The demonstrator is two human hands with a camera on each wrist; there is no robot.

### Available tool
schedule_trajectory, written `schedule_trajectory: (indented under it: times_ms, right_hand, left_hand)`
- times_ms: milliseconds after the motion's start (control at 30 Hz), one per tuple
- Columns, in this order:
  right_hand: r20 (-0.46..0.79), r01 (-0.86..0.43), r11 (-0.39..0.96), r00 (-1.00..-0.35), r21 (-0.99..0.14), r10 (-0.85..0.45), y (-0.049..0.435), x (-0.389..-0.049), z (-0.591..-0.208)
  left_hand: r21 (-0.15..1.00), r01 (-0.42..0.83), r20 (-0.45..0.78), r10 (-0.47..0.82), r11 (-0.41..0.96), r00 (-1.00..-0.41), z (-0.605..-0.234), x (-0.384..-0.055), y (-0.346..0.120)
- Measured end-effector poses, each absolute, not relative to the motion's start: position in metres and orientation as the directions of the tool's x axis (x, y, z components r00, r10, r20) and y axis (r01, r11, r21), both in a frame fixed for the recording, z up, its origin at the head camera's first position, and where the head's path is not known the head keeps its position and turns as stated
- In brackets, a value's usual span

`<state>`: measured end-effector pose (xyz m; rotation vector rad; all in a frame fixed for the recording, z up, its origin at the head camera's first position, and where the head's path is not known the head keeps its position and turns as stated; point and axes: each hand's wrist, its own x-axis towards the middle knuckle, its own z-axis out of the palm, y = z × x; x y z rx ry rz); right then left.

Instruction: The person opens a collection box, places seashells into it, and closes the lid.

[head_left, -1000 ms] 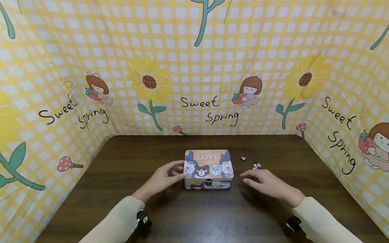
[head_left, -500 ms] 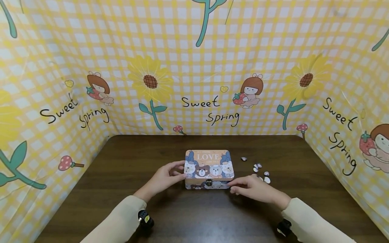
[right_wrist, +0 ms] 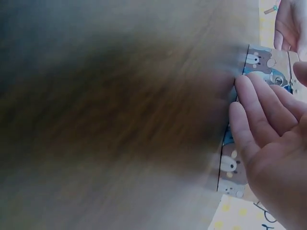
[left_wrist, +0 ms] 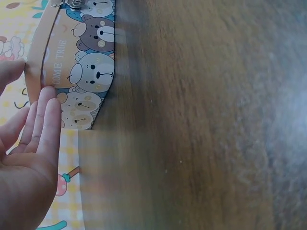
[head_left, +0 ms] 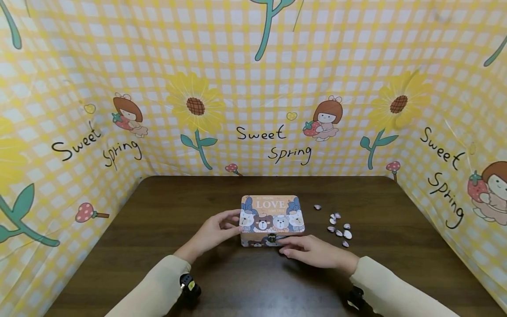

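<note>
A small tin box printed with bears and the word LOVE stands closed in the middle of the table, its metal clasp facing me. My left hand rests at the box's left side; in the left wrist view its extended fingers lie along that end. In front of the box, my right hand has its fingertips close to the clasp. The right wrist view shows the fingers nearly straight across the printed front wall, overlapping it, with nothing held.
Several small seashells lie scattered on the dark wooden table to the right of the box. A yellow checked cloth with flowers and Sweet Spring lettering surrounds the table at the back and both sides.
My right hand has moved left, from beside the shells to the front of the box near the clasp, uncovering more shells. My left hand and the box have stayed in place.
</note>
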<state>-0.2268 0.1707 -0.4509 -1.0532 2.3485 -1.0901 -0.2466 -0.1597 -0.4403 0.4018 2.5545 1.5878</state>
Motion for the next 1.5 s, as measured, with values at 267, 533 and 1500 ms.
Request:
schedule_trajectory:
  times_ms: [267, 533, 1500]
  right_hand:
    - [-0.027, -0.431, 0.418, -0.67, -0.8, -0.742, 0.162, -0.225, -0.45]
    - [-0.047, -0.307, 0.361, -0.702, -0.881, -0.71, 0.157, -0.222, -0.451]
    - [-0.111, -0.02, 0.237, -0.843, -0.971, -0.527, 0.133, -0.221, -0.463]
  left_hand:
    - [0.897, 0.144, 0.028, 0.272, 0.418, -0.962, -0.441, -0.247, -0.158]
    - [0.903, 0.145, 0.028, 0.282, 0.404, -0.959, -0.442, -0.248, -0.16]
    - [0.905, 0.172, 0.058, 0.288, 0.388, -0.956, -0.442, -0.246, -0.159]
